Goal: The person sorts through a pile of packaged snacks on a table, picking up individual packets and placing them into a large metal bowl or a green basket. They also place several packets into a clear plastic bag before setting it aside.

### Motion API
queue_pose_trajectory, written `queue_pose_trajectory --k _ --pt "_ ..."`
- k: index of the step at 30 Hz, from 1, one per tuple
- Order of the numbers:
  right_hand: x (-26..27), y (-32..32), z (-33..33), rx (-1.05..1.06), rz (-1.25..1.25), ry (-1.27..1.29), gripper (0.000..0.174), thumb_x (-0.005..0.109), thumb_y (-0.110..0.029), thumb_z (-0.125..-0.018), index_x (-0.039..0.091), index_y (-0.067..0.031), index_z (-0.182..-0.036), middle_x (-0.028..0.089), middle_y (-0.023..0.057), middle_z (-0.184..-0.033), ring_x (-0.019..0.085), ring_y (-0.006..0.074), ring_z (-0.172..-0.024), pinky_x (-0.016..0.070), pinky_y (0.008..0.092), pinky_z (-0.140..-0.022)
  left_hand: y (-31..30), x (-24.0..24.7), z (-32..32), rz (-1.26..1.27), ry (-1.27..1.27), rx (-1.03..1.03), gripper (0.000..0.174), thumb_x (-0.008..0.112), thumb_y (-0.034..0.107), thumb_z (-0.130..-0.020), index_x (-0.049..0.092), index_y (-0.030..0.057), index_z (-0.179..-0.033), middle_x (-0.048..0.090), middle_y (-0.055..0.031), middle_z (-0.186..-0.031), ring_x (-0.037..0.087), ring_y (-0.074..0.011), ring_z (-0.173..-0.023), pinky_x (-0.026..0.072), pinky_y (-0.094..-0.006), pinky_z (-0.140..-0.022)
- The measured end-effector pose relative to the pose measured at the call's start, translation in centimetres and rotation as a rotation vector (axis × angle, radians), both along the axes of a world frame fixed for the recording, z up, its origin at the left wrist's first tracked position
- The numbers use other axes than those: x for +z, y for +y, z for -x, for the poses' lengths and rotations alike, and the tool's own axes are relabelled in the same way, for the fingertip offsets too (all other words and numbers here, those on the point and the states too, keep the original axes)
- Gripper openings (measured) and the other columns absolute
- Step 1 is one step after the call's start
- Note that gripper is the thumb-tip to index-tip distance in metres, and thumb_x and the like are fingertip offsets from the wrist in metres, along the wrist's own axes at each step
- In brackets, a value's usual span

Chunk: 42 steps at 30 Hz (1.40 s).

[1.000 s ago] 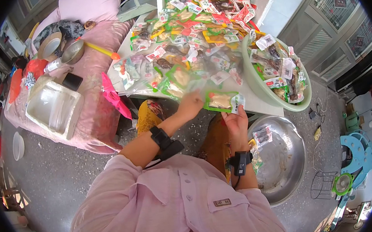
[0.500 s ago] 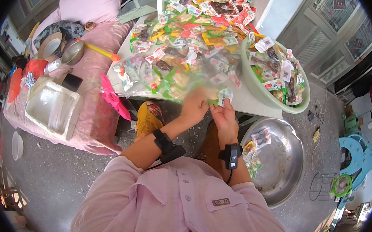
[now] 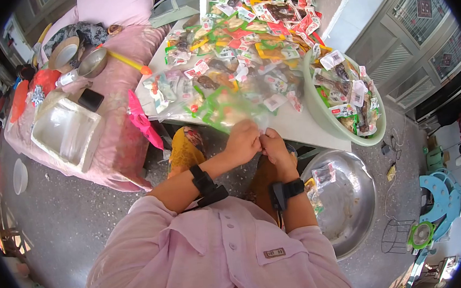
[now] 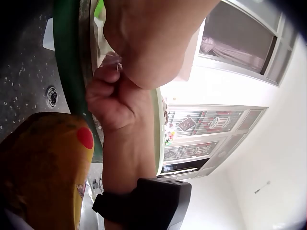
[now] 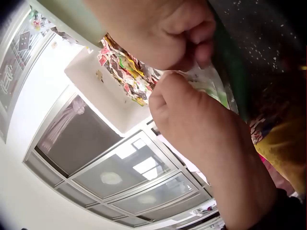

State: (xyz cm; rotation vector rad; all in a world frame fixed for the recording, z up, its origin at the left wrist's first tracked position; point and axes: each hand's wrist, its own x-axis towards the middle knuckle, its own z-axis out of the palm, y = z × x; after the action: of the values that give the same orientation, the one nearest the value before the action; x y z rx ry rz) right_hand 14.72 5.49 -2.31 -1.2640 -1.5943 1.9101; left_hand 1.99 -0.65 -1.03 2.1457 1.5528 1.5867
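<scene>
Both hands meet at the near edge of the white table [image 3: 317, 131]. My left hand [image 3: 243, 142], fingers curled, grips the mouth of a clear plastic bag [image 3: 254, 109] with green-edged food packets [image 3: 226, 108] in it. Right beside it my right hand [image 3: 275, 146] pinches the same bag's edge, knuckles close to the left ones. In the left wrist view a bit of clear film [image 4: 112, 60] shows between the fingers of the right hand [image 4: 115, 98]. The right wrist view has the left hand [image 5: 184, 103] below the right hand [image 5: 158, 33], with the bag's film behind them.
Loose food packets [image 3: 239, 50] spread over the table from a tipped white foam box [image 3: 334, 11]. A pale green basin [image 3: 320, 103] full of packets stands at the table's right. Below it is a metal basin [image 3: 350, 199] with several packets. A pink-covered bed [image 3: 124, 60] lies left.
The green-edged packet held in the right hand has gone into the bag. The right hand has moved left to the left hand and now pinches the bag's edge.
</scene>
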Motion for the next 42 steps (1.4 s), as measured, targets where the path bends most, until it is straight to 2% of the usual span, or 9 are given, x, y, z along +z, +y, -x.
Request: queue_pose_trajectory --k 4,10,16,19,22,29,32,38,42 --pt "-1.4 -1.8 3.8 -0.328 0.166 0.711 0.014 0.042 0.001 -0.077 0.05 -0.001 -0.089 0.054 0.0051 -0.082 0.053 0.0138 -0.073 0.0444 0.0238 -0.063 -0.1 0.3 0.0 0.013 0.045 0.036 0.01 0.051 0.001 -0.058 0.046 0.0033 -0.066 0.049 -0.0112 -0.079 0.048 -0.0303 -0.081 0.0378 -0.0391 -0.072" --pt "-0.6 -2.9 5.9 -0.472 0.076 0.835 0.012 0.042 0.002 -0.077 0.048 -0.0017 -0.087 0.053 0.0043 -0.079 0.052 0.0134 -0.069 0.0441 0.0238 -0.06 -0.9 0.6 1.1 -0.027 0.085 0.031 0.01 0.053 0.002 -0.06 0.049 0.0042 -0.069 0.051 -0.0099 -0.085 0.048 -0.029 -0.088 0.0364 -0.0384 -0.077" --pt "-1.5 -1.6 4.5 -0.599 0.011 0.721 0.006 0.042 -0.003 -0.08 0.045 -0.0045 -0.075 0.049 0.0022 -0.07 0.047 0.0111 -0.058 0.0398 0.0234 -0.048 -1.9 0.0 0.9 -0.038 0.095 0.009 0.012 0.055 0.005 -0.06 0.05 0.0049 -0.071 0.051 -0.0095 -0.088 0.046 -0.0288 -0.091 0.0353 -0.0382 -0.079" --pt "-4.6 0.0 3.5 -0.526 -0.191 0.573 0.01 0.044 -0.008 -0.081 0.045 -0.0047 -0.073 0.048 0.0022 -0.063 0.045 0.01 -0.051 0.0361 0.0221 -0.043 -2.2 -0.3 0.8 -0.042 0.076 0.008 0.017 0.056 0.005 -0.06 0.051 0.005 -0.077 0.05 -0.0101 -0.09 0.046 -0.0292 -0.092 0.0352 -0.0386 -0.08" --pt "-2.4 -0.2 2.4 -0.563 -0.171 0.324 0.012 0.045 -0.012 -0.082 0.046 -0.0048 -0.072 0.046 0.0023 -0.054 0.041 0.009 -0.042 0.0307 0.0202 -0.036 -2.7 -0.6 1.5 -0.026 0.092 0.031 0.026 0.057 0.006 -0.058 0.052 0.0051 -0.083 0.049 -0.0102 -0.09 0.046 -0.0293 -0.091 0.036 -0.0389 -0.078" --pt "-1.8 -0.2 1.1 -0.601 0.006 0.346 0.015 0.047 -0.017 -0.082 0.048 -0.0051 -0.073 0.047 0.0021 -0.051 0.04 0.0078 -0.038 0.028 0.0184 -0.032 -3.8 -0.5 3.6 -0.053 0.313 0.098 0.036 0.06 0.01 -0.055 0.053 0.0061 -0.09 0.049 -0.0087 -0.088 0.048 -0.0271 -0.085 0.0381 -0.0369 -0.071" --pt "-1.5 -0.7 1.8 -0.55 0.024 0.388 0.017 0.049 -0.02 -0.081 0.048 -0.0063 -0.072 0.048 0.0017 -0.053 0.042 0.0078 -0.041 0.0284 0.0177 -0.035 -3.7 -0.7 2.9 -0.049 0.345 0.058 0.036 0.062 0.013 -0.055 0.052 0.0069 -0.089 0.049 -0.0077 -0.084 0.048 -0.0255 -0.081 0.038 -0.0355 -0.067" --pt "-0.5 -0.8 1.7 -0.136 0.049 0.132 0.013 0.051 -0.017 -0.078 0.049 -0.0077 -0.069 0.047 0.0005 -0.055 0.042 0.0077 -0.044 0.0282 0.0194 -0.037 -3.1 -0.6 1.3 -0.032 0.389 0.045 0.034 0.064 0.017 -0.054 0.053 0.0088 -0.085 0.045 -0.0045 -0.075 0.048 -0.0219 -0.071 0.0372 -0.0325 -0.061" --pt "-0.2 -0.6 1.2 -0.107 0.019 0.118 0.011 0.049 -0.013 -0.077 0.048 -0.0074 -0.067 0.047 0.0006 -0.056 0.041 0.0081 -0.043 0.0282 0.0206 -0.036 -3.1 -1.4 1.9 -0.036 0.442 0.118 0.03 0.06 0.016 -0.056 0.052 0.0071 -0.083 0.045 -0.006 -0.074 0.047 -0.0233 -0.071 0.0373 -0.034 -0.059"
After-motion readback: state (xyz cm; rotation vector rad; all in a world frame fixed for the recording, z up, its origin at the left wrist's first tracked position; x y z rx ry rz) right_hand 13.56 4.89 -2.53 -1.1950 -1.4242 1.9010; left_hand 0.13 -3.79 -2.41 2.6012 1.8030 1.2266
